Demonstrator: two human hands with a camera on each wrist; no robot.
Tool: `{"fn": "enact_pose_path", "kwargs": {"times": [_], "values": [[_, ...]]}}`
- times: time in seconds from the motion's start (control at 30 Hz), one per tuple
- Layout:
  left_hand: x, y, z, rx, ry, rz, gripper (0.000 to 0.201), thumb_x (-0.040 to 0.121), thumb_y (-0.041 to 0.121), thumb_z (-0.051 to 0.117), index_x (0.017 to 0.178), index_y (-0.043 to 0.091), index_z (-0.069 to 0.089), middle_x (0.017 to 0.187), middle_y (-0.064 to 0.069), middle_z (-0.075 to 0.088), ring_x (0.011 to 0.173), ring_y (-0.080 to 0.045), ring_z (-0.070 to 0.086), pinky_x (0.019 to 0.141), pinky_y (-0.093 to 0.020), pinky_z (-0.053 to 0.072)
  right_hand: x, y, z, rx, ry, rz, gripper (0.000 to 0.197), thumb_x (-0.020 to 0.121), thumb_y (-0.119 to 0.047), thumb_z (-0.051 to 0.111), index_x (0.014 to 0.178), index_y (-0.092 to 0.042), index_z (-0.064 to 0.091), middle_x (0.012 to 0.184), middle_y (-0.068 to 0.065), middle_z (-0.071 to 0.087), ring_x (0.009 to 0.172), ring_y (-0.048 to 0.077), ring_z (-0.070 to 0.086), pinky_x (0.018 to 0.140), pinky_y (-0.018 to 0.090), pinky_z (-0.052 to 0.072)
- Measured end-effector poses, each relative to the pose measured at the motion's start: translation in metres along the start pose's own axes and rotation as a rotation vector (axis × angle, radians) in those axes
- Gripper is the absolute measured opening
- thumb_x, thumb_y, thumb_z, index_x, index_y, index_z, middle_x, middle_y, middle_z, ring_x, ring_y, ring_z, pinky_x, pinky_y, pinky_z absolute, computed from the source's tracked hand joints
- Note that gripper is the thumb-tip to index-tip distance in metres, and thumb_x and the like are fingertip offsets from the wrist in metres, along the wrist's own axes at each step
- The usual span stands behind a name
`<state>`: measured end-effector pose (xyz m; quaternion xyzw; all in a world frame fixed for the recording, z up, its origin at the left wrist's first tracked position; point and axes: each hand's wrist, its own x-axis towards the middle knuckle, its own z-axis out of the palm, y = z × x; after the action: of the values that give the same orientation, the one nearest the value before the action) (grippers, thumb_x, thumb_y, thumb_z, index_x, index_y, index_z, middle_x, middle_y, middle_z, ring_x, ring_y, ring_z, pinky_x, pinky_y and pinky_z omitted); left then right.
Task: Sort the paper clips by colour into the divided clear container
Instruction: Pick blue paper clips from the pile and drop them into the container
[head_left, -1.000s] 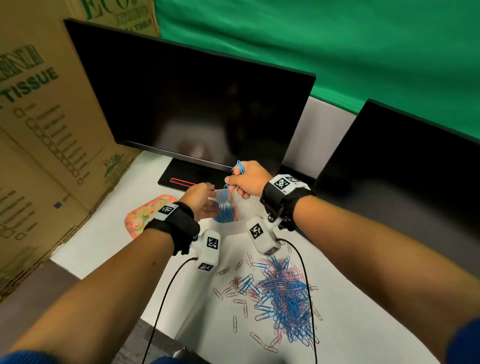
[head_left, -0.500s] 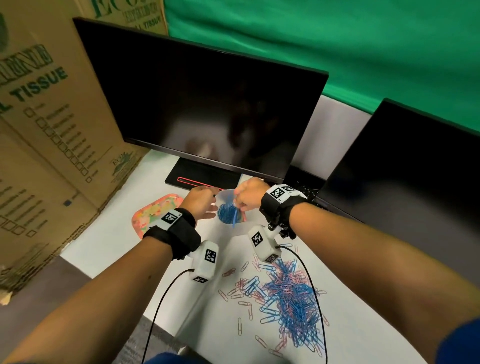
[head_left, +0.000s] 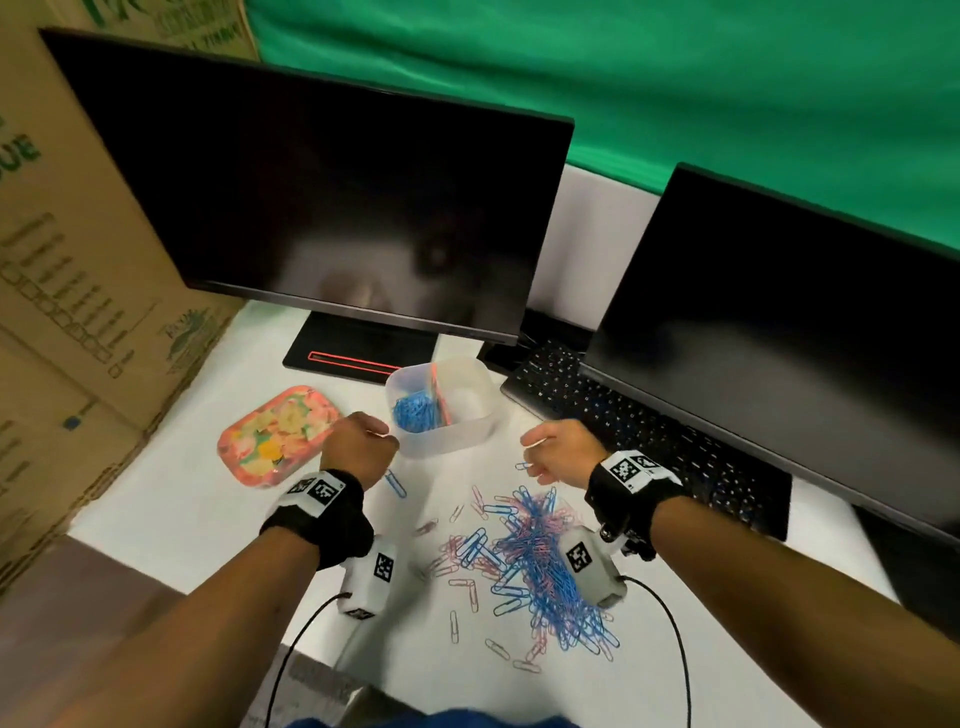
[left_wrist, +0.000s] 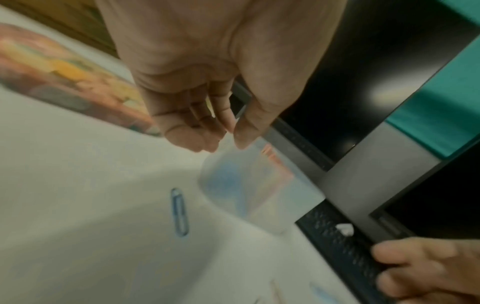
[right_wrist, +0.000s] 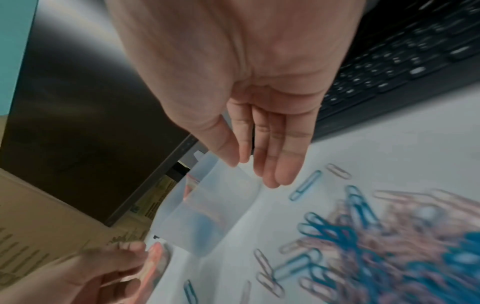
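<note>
A: Where's the container (head_left: 470, 434)?

B: Centre of the head view, on the white table (head_left: 171, 499); blue clips (head_left: 413, 413) fill its left half.

A: The hands?

B: Left hand (head_left: 358, 444) at its lower-left corner, fingers loosely curled, seemingly empty though blurred. Right hand (head_left: 563, 452) over the mixed clip pile (head_left: 540, 561), fingers nearly straight, holding nothing.

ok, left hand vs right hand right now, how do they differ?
The left hand has its fingers curled in toward the palm; the right hand has its fingers straight and close together. The left hand sits beside the clear container, next to the lone blue clip; the right hand sits on the far side of the container, above the mixed pile of clips. Both hold nothing and are off the container.
</note>
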<state>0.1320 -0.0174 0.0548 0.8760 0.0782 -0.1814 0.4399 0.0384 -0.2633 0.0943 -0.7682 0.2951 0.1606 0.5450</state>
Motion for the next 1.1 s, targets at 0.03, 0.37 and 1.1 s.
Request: {"fn": "enact_pose_path", "kwargs": {"times": [0.03, 0.37, 1.1], "values": [[0.0, -0.009, 0.004, 0.107, -0.019, -0.002, 0.013, 0.073, 0.018, 0.069, 0.081, 0.022, 0.059, 0.086, -0.005, 0.069, 0.089, -0.029, 0.066, 0.082, -0.039, 0.056, -0.005, 0.009, -0.001, -0.023, 0.006, -0.008, 0.014, 0.088, 0.008, 0.053, 0.089, -0.005, 0.06, 0.07, 0.011, 0.059, 0.05, 0.018, 0.052, 0.042, 0.019, 0.042], [0.004, -0.043, 0.028, 0.856, -0.17, 0.271, 0.023, 0.091, 0.028, 0.049, 0.105, 0.019, 0.065, 0.11, -0.006, 0.058, 0.101, -0.027, 0.06, 0.085, -0.038, 0.051, -0.021, 0.06, -0.015, -0.28, 0.045, -0.11, 0.009, 0.084, -0.019, 0.065, 0.084, -0.027, 0.066, 0.079, -0.002, 0.066, 0.076, 0.016, 0.063, 0.067, 0.025, 0.048], [-0.018, -0.057, 0.017, 0.803, -0.204, 0.324, 0.016, 0.091, 0.027, 0.049, 0.099, 0.019, 0.061, 0.104, -0.003, 0.064, 0.095, -0.025, 0.06, 0.078, -0.034, 0.05, -0.02, 0.059, 0.071, -1.014, -0.166, -0.397, 0.04, 0.093, -0.017, 0.052, 0.132, -0.021, 0.053, 0.133, 0.005, 0.05, 0.122, 0.027, 0.049, 0.102, 0.037, 0.043]]}}
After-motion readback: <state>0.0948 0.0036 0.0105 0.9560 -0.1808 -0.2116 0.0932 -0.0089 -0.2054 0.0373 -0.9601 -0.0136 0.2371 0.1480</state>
